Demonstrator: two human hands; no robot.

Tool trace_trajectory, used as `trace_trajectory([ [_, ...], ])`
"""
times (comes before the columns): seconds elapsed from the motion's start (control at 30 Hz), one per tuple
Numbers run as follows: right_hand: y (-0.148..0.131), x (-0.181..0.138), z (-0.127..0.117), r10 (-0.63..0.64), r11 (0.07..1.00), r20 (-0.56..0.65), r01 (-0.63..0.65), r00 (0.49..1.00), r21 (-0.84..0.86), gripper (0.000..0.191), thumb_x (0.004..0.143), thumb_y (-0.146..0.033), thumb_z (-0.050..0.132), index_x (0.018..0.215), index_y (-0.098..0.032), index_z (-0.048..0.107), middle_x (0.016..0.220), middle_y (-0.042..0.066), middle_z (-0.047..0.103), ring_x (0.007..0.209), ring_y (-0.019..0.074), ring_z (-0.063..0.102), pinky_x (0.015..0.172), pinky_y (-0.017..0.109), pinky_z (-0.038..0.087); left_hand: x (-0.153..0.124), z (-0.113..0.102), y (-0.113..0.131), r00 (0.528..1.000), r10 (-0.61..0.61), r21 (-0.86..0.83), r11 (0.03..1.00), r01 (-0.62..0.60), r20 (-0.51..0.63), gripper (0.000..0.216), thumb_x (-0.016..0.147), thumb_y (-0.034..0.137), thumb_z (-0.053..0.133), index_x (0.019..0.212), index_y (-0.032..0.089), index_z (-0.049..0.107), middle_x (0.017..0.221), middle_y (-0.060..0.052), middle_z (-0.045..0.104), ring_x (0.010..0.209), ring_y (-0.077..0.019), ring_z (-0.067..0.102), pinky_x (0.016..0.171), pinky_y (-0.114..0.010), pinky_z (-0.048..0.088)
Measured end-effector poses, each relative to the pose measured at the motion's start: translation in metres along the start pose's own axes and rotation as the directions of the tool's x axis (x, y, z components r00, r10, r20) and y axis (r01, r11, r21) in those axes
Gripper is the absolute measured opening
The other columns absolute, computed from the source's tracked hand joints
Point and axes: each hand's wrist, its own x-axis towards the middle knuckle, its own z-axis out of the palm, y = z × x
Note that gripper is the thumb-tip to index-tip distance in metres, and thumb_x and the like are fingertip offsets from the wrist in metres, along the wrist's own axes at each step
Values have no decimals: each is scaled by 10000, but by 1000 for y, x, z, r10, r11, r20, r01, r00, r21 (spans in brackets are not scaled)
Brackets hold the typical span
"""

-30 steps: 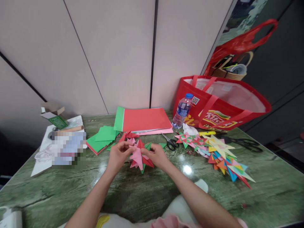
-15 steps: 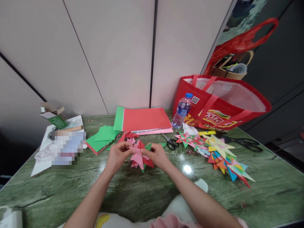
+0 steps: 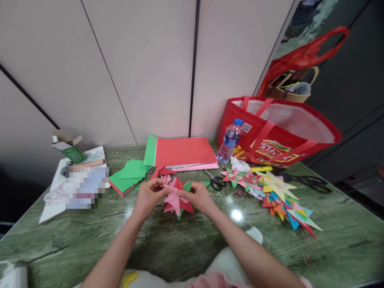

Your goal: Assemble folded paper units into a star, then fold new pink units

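Observation:
A spiky folded paper star (image 3: pixel 177 199) in pink, red and green sits just above the green marble table (image 3: pixel 168 244), held between both my hands. My left hand (image 3: pixel 149 195) pinches its upper left side with curled fingers. My right hand (image 3: pixel 196 195) grips its right side, fingers closed on the paper points. Loose folded red and pink pieces (image 3: pixel 164 172) lie just behind the star.
Behind lie green folded squares (image 3: pixel 127 176), a stack of red and green sheets (image 3: pixel 180 151), small scissors (image 3: pixel 215 181) and a water bottle (image 3: pixel 229 140). Finished colourful stars (image 3: pixel 277 196) spread on the right, near a red bag (image 3: pixel 279 134) and large scissors (image 3: pixel 309 181). A white tray (image 3: pixel 75 182) sits at the left.
The two hands have shifted slightly on the star, and the fingers have worked its upper points closer together. Nothing else on the table has moved.

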Motion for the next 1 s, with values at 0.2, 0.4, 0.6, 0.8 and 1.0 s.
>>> trace_trajectory([
  [0.2,-1,-1,1,-9,1000,7,9,1000,7,372,587,-468,682,492,-162,494,491,-46,415,482,78,336,469,213,286,1,-3,-2,1000,-10,3,1000,10,16,196,521,236,739,632,125,622,546,13,601,504,-87,507,478,-185,394],
  [0.4,0,-1,1,-7,999,0,7,1000,-32,393,598,-472,676,479,-164,463,475,-56,369,472,69,292,444,209,250,-2,2,2,1000,2,21,1000,-2,9,196,519,254,737,602,128,611,538,15,588,503,-93,505,475,-192,395],
  [0.6,3,0,0,-8,1000,-42,8,999,0,378,627,-445,666,493,-169,446,490,-58,346,476,71,282,450,218,229,-2,6,1,997,33,6,999,-33,-71,272,558,309,720,749,132,644,709,-31,652,624,-135,569,569,-227,445],
  [0.8,10,3,0,-34,997,-163,45,986,65,354,644,-391,660,484,-171,433,504,-54,349,490,76,285,468,219,240,-4,10,0,995,-98,-79,992,101,33,309,614,416,670,715,125,639,671,-34,640,599,-141,564,545,-228,428],
  [1.0,11,2,3,-35,990,-129,52,991,133,328,640,-394,668,506,-167,473,537,-41,401,513,84,323,492,226,276,-9,20,-9,977,-160,-115,977,177,144,289,580,376,716,686,125,620,605,4,611,536,-111,533,533,-216,420],
])
